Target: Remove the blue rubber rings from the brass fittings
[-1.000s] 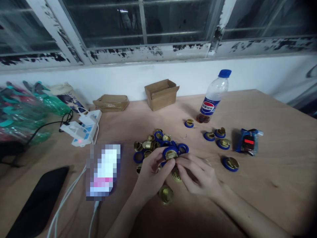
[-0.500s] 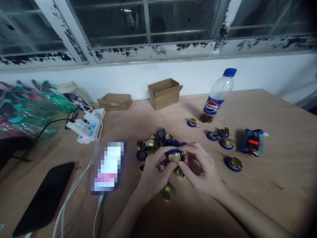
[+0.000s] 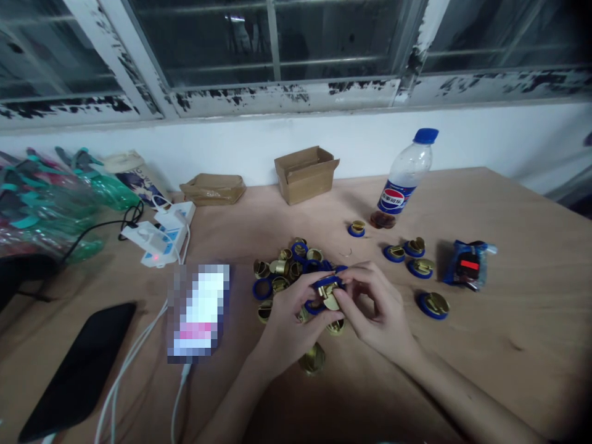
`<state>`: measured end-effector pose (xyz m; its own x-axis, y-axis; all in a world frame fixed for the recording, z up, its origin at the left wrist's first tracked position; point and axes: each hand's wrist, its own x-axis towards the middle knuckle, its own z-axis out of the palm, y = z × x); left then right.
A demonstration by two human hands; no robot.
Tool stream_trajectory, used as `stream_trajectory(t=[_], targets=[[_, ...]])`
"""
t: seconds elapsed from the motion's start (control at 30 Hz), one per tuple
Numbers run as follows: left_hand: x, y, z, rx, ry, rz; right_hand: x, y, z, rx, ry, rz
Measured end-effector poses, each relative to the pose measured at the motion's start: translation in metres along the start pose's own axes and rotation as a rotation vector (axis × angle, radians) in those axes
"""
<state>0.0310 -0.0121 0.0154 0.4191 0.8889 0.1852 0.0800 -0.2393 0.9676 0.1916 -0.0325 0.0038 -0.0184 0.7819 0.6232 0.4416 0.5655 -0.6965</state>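
Observation:
Between my two hands is a brass-coloured round metal fitting with a blue ring [image 3: 329,292], held just above the table. My left hand [image 3: 292,313] pinches its left side with the fingertips. From the right, my right hand [image 3: 378,308] is closed on it, the thumb pressing the brass part. Behind and below the hands lies a pile of loose brass fittings [image 3: 280,266] and blue rings [image 3: 262,288], partly hidden by my fingers. A round brass piece [image 3: 313,359] rests on the table between my wrists.
Several brass fittings with blue rings [image 3: 433,304] sit to the right, near a small blue packet [image 3: 468,265]. A cola bottle [image 3: 398,185] and an open cardboard box [image 3: 307,179] stand behind. Left are a lit phone [image 3: 201,311], a black phone [image 3: 78,370] and a power strip [image 3: 169,234].
The brass part in my fingers has tilted, and its round face now shows lower down. My right thumb has moved up onto it. The view has shifted slightly.

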Motion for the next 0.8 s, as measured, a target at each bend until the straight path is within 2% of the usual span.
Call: stream_trajectory(t=[0.23,0.4,0.67,0.8], targets=[[0.0,-0.007,-0.001,0.165,0.072,0.052,-0.003,0.001,0.003,0.001,0.01,0.046],[0.0,-0.01,0.001,0.241,0.124,0.097,-0.004,-0.001,0.005,-0.063,0.021,-0.002],[-0.001,-0.011,-0.001,0.386,0.105,0.182,-0.004,0.005,0.004,-0.076,-0.066,0.053],[0.0,-0.012,-0.001,0.411,0.095,0.179,-0.004,0.007,0.004,-0.079,-0.078,0.075]])
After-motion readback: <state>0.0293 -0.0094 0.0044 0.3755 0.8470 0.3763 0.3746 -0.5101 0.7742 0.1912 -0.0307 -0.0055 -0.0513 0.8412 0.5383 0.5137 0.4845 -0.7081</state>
